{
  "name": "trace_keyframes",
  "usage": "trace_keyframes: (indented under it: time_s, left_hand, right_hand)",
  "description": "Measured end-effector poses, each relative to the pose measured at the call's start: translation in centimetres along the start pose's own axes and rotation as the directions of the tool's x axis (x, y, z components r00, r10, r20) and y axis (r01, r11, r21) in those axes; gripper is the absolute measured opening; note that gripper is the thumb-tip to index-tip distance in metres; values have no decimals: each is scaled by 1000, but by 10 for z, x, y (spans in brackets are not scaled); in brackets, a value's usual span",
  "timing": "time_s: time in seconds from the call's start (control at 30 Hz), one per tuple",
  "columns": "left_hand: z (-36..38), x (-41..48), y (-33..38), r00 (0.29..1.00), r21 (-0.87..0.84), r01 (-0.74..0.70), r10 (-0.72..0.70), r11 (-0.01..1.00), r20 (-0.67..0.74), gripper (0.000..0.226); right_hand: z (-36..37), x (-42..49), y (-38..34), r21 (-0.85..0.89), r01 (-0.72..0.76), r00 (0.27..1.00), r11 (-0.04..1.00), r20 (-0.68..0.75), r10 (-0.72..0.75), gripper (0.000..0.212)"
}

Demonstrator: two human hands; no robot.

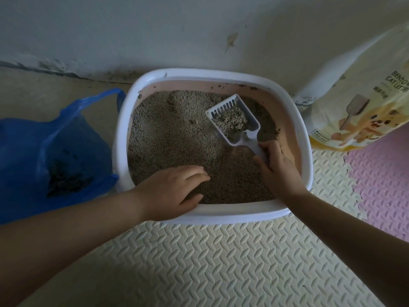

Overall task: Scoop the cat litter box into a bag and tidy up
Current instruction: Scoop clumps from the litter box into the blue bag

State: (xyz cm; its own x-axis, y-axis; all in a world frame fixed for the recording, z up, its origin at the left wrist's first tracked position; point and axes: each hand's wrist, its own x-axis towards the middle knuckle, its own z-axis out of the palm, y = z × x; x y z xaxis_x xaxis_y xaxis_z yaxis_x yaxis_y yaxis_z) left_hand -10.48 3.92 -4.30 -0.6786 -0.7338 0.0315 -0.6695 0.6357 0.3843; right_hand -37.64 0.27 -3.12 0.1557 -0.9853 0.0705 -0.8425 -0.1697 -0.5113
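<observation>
Only the one head view here, looking down into the litter box (212,216), so I'll place everything off that.

The box is a rounded white plastic tub with a pinkish inner wall, filled with grey-brown grainy litter (172,138). The scoop (232,120) is inside it, over the far right part. It's white plastic with a slotted floor and a toothed front edge, and it's carrying a lumpy clump (234,118). The right hand (276,165) has its grip closed round the handle, fingers wrapped on it, just inside the box's right wall. The scoop's long axis runs from that handle away toward the far wall, leaning a bit left.

The left hand (174,191) holds nothing. Its fingers lie loose and fairly straight on the litter at the near side of the box, thumb by the near rim.

Here's what matters: the blue bag (44,151) sits on the floor just left of the box, thin crinkly plastic, mouth open, dark stuff already in the bottom. So the loaded scoop is on the opposite side of the box from it. My guess is the load has to travel left across the whole box, kept level so it doesn't spill. The left hand is the nearer one to the bag and could hold it open.

Right of the box stands a glossy cream litter sack (358,103). The box rests on an embossed foam mat (199,262), with a pink tile (382,185) to its right and a scuffed wall (132,29) behind.
</observation>
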Motion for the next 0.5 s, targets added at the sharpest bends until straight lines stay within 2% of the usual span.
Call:
trace_keyframes:
  time_s: [0.5]
  left_hand:
    - [0, -2, 0, 1000, 66, -30, 31, 997, -2, 46]
  right_hand:
    - [2, -1, 2, 22, 11, 1000, 1000, 14, -11, 28]
